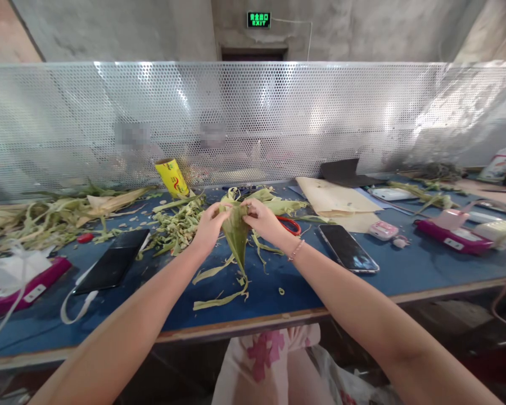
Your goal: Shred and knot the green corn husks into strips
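Observation:
Between my two hands, a green corn husk (236, 233) hangs with its narrow tip pointing down toward me. My left hand (213, 221) pinches its upper left edge. At the upper right edge, the fingers of my right hand (259, 218) are closed on the same husk. Torn husk strips (219, 302) lie on the blue tabletop (270, 301) below it. A heap of shredded green husk pieces (175, 225) sits just left of my left hand. Red scissor-like handles (293, 226) show partly behind my right wrist.
Phones lie left (113, 261) and right (349, 247) of my arms. A yellow can-shaped container (171, 177) leans near the perforated metal screen (253, 112). Brown paper (337, 197), a pink earphone case (383, 229), and magenta power strips (453, 236) are about. Loose husks (37, 222) cover the far left.

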`<state>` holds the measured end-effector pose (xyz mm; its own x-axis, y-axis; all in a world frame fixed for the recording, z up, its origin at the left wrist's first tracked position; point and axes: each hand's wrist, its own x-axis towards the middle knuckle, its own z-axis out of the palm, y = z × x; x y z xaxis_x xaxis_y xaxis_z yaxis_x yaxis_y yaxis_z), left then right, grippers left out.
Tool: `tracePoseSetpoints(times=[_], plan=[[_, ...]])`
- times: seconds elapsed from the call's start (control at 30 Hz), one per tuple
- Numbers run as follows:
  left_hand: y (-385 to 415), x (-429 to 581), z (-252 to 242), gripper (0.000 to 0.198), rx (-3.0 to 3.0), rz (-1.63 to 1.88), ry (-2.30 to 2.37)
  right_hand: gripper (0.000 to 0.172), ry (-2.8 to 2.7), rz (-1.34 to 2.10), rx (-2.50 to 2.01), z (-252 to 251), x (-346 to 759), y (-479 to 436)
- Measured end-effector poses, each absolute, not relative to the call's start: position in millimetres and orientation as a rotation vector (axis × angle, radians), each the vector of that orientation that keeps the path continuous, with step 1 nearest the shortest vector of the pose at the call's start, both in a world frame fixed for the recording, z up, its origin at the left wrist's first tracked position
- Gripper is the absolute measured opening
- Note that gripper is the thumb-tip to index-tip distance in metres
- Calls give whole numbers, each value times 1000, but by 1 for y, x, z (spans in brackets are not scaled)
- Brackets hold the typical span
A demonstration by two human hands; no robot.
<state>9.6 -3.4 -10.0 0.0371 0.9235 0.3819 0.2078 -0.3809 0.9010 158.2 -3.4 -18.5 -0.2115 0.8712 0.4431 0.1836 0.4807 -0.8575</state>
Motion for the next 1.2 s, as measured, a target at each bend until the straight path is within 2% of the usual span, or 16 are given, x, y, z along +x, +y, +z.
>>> tracePoseSetpoints(times=[0.13, 0.23, 0.6, 0.97, 1.2], plan=[[-5, 10, -9, 28, 1755, 1398, 1308, 8, -1771, 635, -930, -17, 158, -7], [-4, 10, -10, 23, 1757, 1394, 1290, 3, -1786, 534, -938, -15, 158, -8], [-4, 15, -10, 29, 1417, 1388, 1044, 6, -1600, 805, -989, -16, 158, -2], [-5, 20, -10, 30, 1180, 1295, 930, 7, -1692, 408, -1082, -19, 154, 0], [-4, 16, -12, 29, 1227, 1272, 999, 6, -1840, 455, -1013, -20, 159, -1]])
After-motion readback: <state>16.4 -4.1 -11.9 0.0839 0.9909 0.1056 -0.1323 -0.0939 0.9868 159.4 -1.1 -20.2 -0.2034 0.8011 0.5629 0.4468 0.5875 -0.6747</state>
